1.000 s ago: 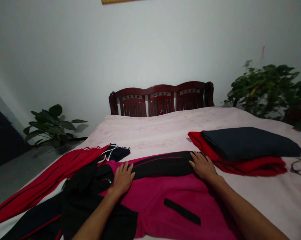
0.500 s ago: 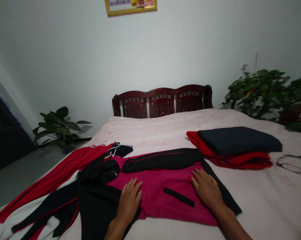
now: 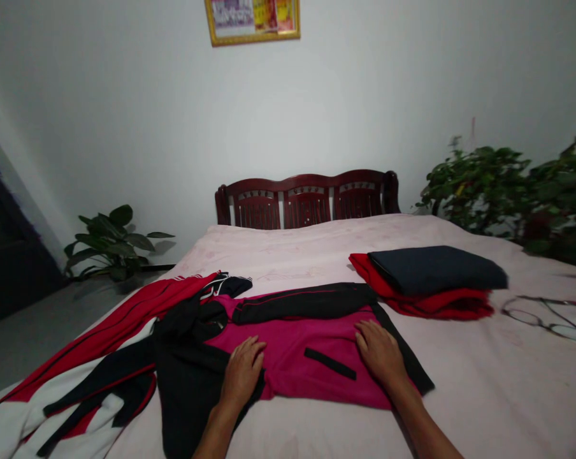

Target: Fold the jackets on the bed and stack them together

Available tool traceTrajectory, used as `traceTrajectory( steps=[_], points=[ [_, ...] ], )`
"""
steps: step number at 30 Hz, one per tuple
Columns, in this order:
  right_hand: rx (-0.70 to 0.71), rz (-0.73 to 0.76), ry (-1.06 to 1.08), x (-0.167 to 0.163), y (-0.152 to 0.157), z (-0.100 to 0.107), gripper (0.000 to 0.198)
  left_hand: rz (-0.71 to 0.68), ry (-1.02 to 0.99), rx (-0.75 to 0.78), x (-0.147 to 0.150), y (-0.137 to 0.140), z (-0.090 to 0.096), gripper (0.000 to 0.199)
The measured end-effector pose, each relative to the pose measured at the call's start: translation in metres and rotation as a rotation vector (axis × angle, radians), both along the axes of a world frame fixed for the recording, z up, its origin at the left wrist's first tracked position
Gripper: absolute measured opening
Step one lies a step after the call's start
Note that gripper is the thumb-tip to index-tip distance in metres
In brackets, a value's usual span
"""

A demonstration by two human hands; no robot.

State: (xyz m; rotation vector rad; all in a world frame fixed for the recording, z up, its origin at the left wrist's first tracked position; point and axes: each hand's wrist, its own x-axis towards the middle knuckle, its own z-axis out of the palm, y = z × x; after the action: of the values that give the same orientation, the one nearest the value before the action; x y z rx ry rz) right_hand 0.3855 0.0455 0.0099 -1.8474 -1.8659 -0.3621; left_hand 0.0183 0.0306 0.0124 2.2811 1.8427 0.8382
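Note:
A magenta and black jacket [image 3: 292, 344] lies on the bed in front of me, its collar to the left and its hem to the right. One black sleeve with a thin pink line is laid along its far side; the other black sleeve spreads toward the lower left. My left hand [image 3: 243, 373] rests flat on the jacket near the black and magenta seam, fingers stretched out. Near the hem, my right hand [image 3: 378, 350] also lies flat with fingers extended. Between the two hands shows a black strip [image 3: 330, 363] on the magenta cloth.
Folded dark blue cloth [image 3: 436, 268] sits on folded red cloth [image 3: 445, 305] at the right, with eyeglasses [image 3: 531, 317] beside it. Red, white and navy clothing [image 3: 120, 331] sprawls on the left. Beyond the pink sheet [image 3: 288, 252] are a wooden headboard [image 3: 307, 201] and potted plants [image 3: 116, 242].
The camera view has shifted slightly, tilting up and turning to the right. Both hands stay flat on the jacket in nearly the same places.

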Motion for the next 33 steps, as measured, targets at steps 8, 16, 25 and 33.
traceTrajectory(
  steps=[8,16,25,33],
  points=[
    [0.022,-0.002,0.015,0.0005,0.0004,-0.0011,0.037,0.003,-0.068,-0.045,0.0012,-0.0022,0.0061,0.031],
    [0.023,0.014,0.013,0.0006,-0.0006,0.0006,0.037,0.006,-0.091,-0.045,0.0009,-0.0031,0.0088,0.03],
    [0.019,-0.001,0.029,0.0005,-0.0004,0.0017,0.037,0.004,-0.123,-0.045,0.0004,-0.0009,0.0091,0.029],
    [0.05,0.021,0.039,0.0019,0.0004,-0.0004,0.036,-0.002,-0.141,-0.038,0.0005,0.0004,0.0076,0.028]
  ],
)
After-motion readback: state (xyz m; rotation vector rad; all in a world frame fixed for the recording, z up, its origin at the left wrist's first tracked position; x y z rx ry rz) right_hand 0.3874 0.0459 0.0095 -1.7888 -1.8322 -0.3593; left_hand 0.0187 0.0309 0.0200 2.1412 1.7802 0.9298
